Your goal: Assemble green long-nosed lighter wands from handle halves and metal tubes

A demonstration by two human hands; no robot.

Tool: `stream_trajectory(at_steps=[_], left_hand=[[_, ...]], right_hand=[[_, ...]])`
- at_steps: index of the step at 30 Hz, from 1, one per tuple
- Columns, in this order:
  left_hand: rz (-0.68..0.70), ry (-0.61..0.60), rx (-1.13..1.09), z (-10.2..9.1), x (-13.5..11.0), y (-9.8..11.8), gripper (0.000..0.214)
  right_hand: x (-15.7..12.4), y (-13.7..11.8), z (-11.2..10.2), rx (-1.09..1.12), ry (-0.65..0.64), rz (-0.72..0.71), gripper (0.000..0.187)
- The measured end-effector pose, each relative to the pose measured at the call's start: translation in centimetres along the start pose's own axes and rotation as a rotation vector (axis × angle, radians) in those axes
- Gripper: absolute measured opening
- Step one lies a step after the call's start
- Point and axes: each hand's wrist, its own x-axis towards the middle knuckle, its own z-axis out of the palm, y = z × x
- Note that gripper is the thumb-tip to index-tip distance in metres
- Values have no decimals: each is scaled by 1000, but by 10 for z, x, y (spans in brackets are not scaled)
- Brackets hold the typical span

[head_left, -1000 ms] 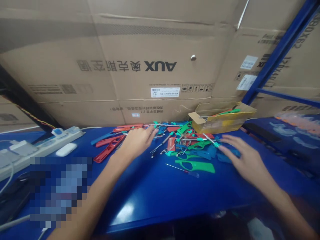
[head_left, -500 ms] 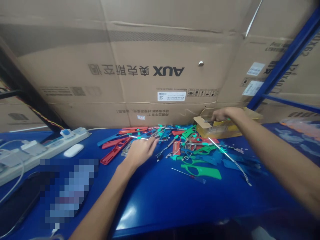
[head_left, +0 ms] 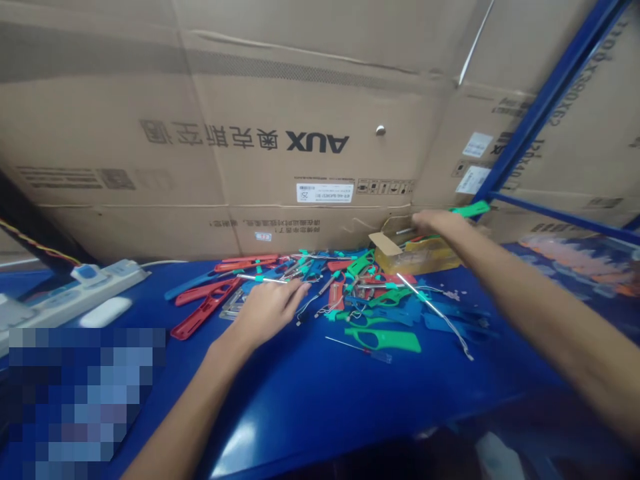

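Note:
My left hand [head_left: 270, 310] is at the near left of a pile of lighter parts, fingers curled together; what they hold, if anything, is hidden. Just behind it lies a metal tube [head_left: 273, 279] with a green clip. My right hand [head_left: 431, 224] is closed over a yellow-wrapped box [head_left: 425, 259]. A green long-nosed lighter [head_left: 471, 210] is in its grip, its green end showing to the right and a metal tip to the left. Green handle shells [head_left: 400, 339], red shells [head_left: 205, 310] and blue shells lie in the pile, with wired tubes [head_left: 433, 310].
A white power strip [head_left: 107, 280] and a white case [head_left: 106, 312] are at the left, near a blurred-out device. A thin screwdriver [head_left: 373, 353] lies on the blue table [head_left: 310, 407]. Cardboard [head_left: 250, 173] stands behind; a blue post [head_left: 545, 110] and orange-and-clear parts [head_left: 585, 263] are at the right.
The view has shifted, so the scene sits farther left. My right hand has come up slightly from the box, and more of the green lighter shows. My left hand stays by the pile.

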Motion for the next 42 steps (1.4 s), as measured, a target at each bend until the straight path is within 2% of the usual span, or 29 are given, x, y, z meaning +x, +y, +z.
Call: stream_trajectory(at_steps=[4,7,9,11,14,17,19,22,25,29,33,38,42], left_hand=[[66,-34,-24,6,0,6,48],[82,-54,-41,12,0,6,48],[72,-58,-58,15,0,5,49],[56,-55,-82,17,0,5,52],[52,-52,-128,20,0,11,54],[97,-37,-183,22,0,21,47],[146,-19,-221,24,-1,29,41],[293,-42,-336,27,-5,38,46],[423,-65,-426,33,-7,40,55],[445,-119,-397,41,-5,36,33],[403,-167,-361,38,-4,25,23],[314,-207,-304,23,-7,3,27],[222,-277,-256,11,-8,-5,46]], right_hand=[[-16,-17,8,35,-350,-39,36],[-22,-26,4,75,-438,-66,31],[-26,-27,-3,95,-395,-52,23],[-32,-23,-11,103,-266,6,17],[-54,-20,-23,112,-25,119,29],[-87,-42,-24,170,102,70,37],[-110,-72,-16,239,98,-72,39],[-132,-118,7,327,-70,-320,32],[-139,-137,24,353,-218,-450,29],[-145,-120,19,360,-319,-442,41],[-154,-94,4,417,-447,-422,37],[-157,-69,7,485,-605,-418,41],[-156,-56,16,492,-672,-460,35]])
